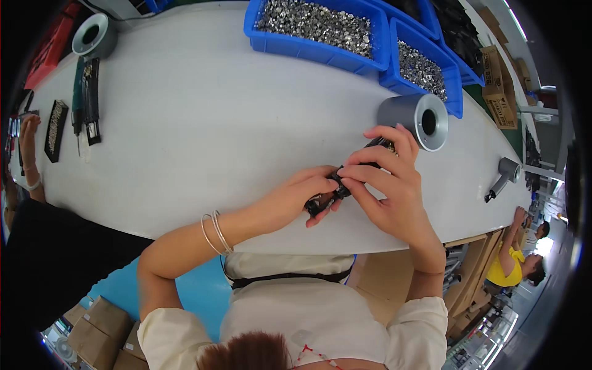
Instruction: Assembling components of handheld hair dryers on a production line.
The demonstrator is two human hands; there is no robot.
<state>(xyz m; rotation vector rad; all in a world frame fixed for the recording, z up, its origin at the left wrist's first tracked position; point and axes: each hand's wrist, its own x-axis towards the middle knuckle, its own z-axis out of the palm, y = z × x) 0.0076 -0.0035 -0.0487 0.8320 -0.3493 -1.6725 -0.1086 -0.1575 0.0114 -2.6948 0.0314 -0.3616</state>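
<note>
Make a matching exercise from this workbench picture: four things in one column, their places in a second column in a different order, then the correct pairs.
Things:
1. black strap part
2. grey metal cylinder
3. blue bins of small silvery pieces
4. thin bangles

Places:
A. on the left wrist
B. along the far edge of the white table
C. between the left hand and right hand
D. lying just beyond the right hand

Pairs: 1-C, 2-D, 3-B, 4-A

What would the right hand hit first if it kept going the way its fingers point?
The right hand points up-left across the small black part it grips; the left hand, holding the same part, lies first in that line. Depth is unclear.
</note>
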